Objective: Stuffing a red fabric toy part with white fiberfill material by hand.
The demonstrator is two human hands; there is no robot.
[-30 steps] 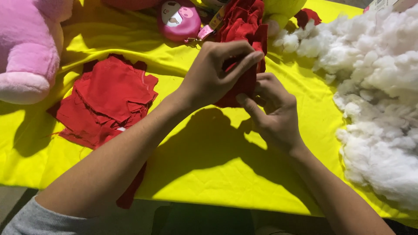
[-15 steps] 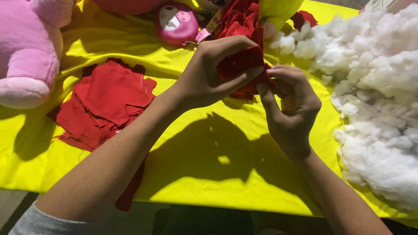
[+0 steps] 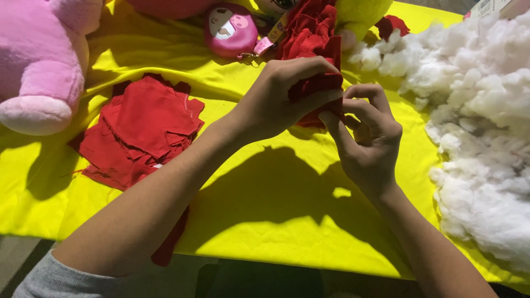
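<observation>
Covering the bench is a yellow cloth, with a heap of white stuffing along its right side and a pink plush toy at upper left. A pile of red fabric pieces lies left of centre. Above the middle, the left hand and right hand each close their grip on one red fabric piece, pinching it between fingertips.

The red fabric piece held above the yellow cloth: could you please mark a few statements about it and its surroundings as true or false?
1. Both hands grip the red fabric piece. True: left hand, right hand.
2. The white stuffing lies to the person's left. False: it lies on the right.
3. A stack of red fabric pieces rests on the yellow cloth. True.
4. The plush toy is blue. False: it is pink.
</observation>
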